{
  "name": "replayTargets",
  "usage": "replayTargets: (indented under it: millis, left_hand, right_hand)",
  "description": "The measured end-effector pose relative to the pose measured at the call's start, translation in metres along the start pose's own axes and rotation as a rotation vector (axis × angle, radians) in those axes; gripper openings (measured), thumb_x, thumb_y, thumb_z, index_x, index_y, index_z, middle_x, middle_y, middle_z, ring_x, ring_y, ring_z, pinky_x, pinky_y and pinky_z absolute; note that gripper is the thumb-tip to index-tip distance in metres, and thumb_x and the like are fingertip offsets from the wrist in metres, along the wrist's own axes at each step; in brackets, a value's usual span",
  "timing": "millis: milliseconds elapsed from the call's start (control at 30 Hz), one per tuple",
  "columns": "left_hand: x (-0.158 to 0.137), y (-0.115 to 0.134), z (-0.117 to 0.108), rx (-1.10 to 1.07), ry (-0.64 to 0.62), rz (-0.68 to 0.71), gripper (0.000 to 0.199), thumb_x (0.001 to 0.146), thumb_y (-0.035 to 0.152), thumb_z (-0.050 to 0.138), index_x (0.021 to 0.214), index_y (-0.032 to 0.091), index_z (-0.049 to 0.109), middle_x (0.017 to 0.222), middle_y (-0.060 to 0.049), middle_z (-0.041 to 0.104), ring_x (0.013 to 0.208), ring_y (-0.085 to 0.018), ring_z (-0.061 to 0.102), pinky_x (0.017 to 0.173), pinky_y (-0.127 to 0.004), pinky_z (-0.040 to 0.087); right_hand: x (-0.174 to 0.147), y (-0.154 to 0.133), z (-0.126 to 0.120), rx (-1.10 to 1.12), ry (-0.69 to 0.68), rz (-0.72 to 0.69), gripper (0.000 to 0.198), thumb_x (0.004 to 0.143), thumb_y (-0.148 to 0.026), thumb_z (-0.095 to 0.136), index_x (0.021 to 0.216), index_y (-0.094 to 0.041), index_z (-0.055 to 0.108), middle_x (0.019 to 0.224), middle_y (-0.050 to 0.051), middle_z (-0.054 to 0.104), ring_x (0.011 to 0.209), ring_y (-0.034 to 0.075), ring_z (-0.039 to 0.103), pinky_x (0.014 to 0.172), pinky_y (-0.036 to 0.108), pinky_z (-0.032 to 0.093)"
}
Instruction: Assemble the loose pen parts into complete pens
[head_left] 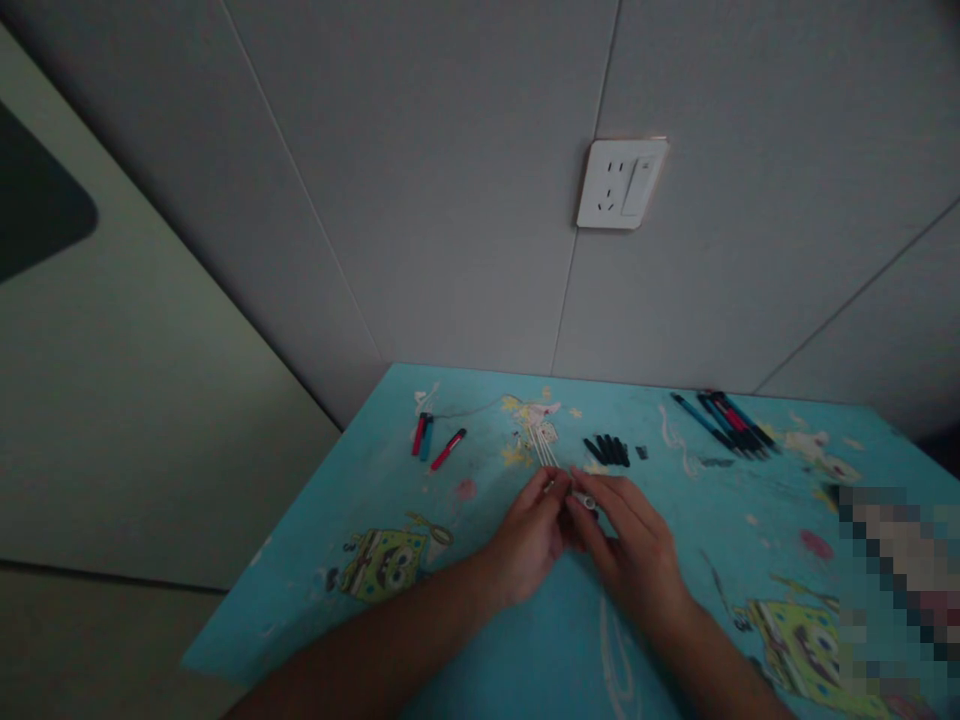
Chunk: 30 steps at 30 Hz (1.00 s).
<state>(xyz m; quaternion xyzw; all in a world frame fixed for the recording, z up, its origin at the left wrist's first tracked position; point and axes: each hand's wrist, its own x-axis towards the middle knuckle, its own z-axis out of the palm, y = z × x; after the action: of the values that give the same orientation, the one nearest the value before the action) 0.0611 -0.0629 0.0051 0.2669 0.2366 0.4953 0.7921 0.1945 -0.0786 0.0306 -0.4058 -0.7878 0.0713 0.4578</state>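
My left hand (529, 530) and my right hand (637, 540) meet above the middle of the blue tabletop. The right fingers pinch a small pale tube-like pen part (584, 500), with its open round end towards me. My left fingers are closed right beside it; what they hold is hidden. Several thin white pen refills (541, 445) lie just beyond my left fingertips. Behind my right hand is a row of short black pen pieces (609, 450). Farther left lie a blue barrel piece (427, 438), a red one (418, 436) and a separate red piece with a black end (448, 450).
Several blue, red and black pens (724, 425) lie at the back right of the cartoon-printed table (330, 480). A pixelated patch (900, 570) covers the right edge. Behind stands a grey wall (450, 200) with a socket (622, 183); a pale panel (135, 380) borders the left.
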Motion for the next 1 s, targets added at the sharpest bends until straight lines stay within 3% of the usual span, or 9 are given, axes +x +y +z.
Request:
replayTargets:
  millis: [133,233,300,433,600,700,800,900,1000]
  left_hand:
    - [-0.002,0.009,-0.002,0.364,-0.12,0.071,0.035,0.095,0.05,0.044,0.112,0.02,0.05,0.082,-0.002,0.058,0.065,-0.014,0.059,0.057,-0.026,0.051]
    - [-0.005,0.018,-0.003,0.826,-0.187,0.348,0.034,0.096,0.037,0.045,0.125,0.02,0.049,0.11,-0.011,0.059,0.096,-0.021,0.061,0.079,-0.034,0.053]
    - [-0.005,0.023,-0.006,1.054,-0.215,0.542,0.034,0.094,0.028,0.048,0.128,0.021,0.049,0.125,-0.012,0.054,0.115,-0.024,0.053,0.094,-0.04,0.048]
    - [-0.004,0.026,-0.012,1.306,-0.261,0.692,0.029,0.094,0.017,0.046,0.122,0.019,0.052,0.12,-0.012,0.057,0.115,-0.023,0.053,0.1,-0.042,0.045]
    - [-0.006,0.032,-0.015,1.381,-0.233,0.809,0.022,0.094,0.016,0.047,0.115,0.018,0.056,0.101,-0.008,0.064,0.096,-0.02,0.059,0.086,-0.036,0.05]
    - [-0.007,0.039,-0.014,1.351,-0.193,0.864,0.025,0.094,0.014,0.047,0.116,0.019,0.057,0.103,-0.008,0.064,0.098,-0.019,0.06,0.087,-0.035,0.05]
    - [-0.007,0.044,-0.013,1.327,-0.15,0.922,0.024,0.094,0.013,0.047,0.114,0.019,0.058,0.103,-0.008,0.065,0.098,-0.018,0.061,0.087,-0.035,0.05]
    - [-0.007,0.046,-0.012,1.317,-0.132,0.983,0.023,0.093,0.013,0.049,0.113,0.019,0.058,0.102,-0.007,0.066,0.097,-0.017,0.061,0.087,-0.033,0.051]
    - [-0.007,0.049,-0.012,1.365,-0.143,1.019,0.025,0.094,0.014,0.049,0.117,0.019,0.057,0.103,-0.007,0.065,0.097,-0.017,0.061,0.086,-0.032,0.051]
  right_hand:
    - [-0.001,0.0,-0.003,-0.017,0.079,-0.013,0.048,0.086,-0.009,0.062,0.13,-0.027,0.054,0.111,0.008,0.066,0.096,0.022,0.061,0.082,0.039,0.052]
    - [-0.001,-0.002,-0.005,-0.012,0.127,0.002,0.043,0.085,-0.008,0.064,0.123,-0.026,0.059,0.109,0.008,0.066,0.096,0.022,0.061,0.082,0.039,0.052]
    - [0.0,-0.002,-0.005,0.002,0.136,-0.003,0.041,0.084,-0.008,0.065,0.121,-0.025,0.06,0.107,0.008,0.065,0.095,0.021,0.062,0.082,0.038,0.052]
    - [0.0,-0.001,-0.002,0.021,0.105,-0.018,0.039,0.084,-0.01,0.066,0.119,-0.025,0.061,0.103,0.007,0.066,0.093,0.021,0.062,0.082,0.037,0.052]
    - [-0.002,-0.001,-0.004,0.069,0.075,0.009,0.045,0.087,-0.016,0.061,0.131,-0.024,0.053,0.108,0.009,0.063,0.098,0.023,0.06,0.084,0.039,0.051]
    - [0.0,0.003,-0.001,0.034,0.1,0.145,0.034,0.092,-0.016,0.051,0.124,-0.022,0.057,0.106,0.009,0.063,0.095,0.022,0.06,0.085,0.039,0.05]
    - [0.003,0.013,0.008,-0.057,0.004,0.274,0.03,0.093,-0.02,0.049,0.12,-0.02,0.06,0.102,0.01,0.064,0.094,0.023,0.06,0.087,0.04,0.049]
    - [0.004,0.02,0.018,-0.084,-0.118,0.303,0.026,0.092,-0.024,0.051,0.113,-0.018,0.064,0.099,0.011,0.065,0.095,0.025,0.059,0.088,0.042,0.047]
    - [0.004,0.018,0.023,0.03,-0.104,0.347,0.024,0.091,-0.029,0.052,0.108,-0.019,0.067,0.1,0.01,0.066,0.094,0.024,0.059,0.087,0.04,0.047]
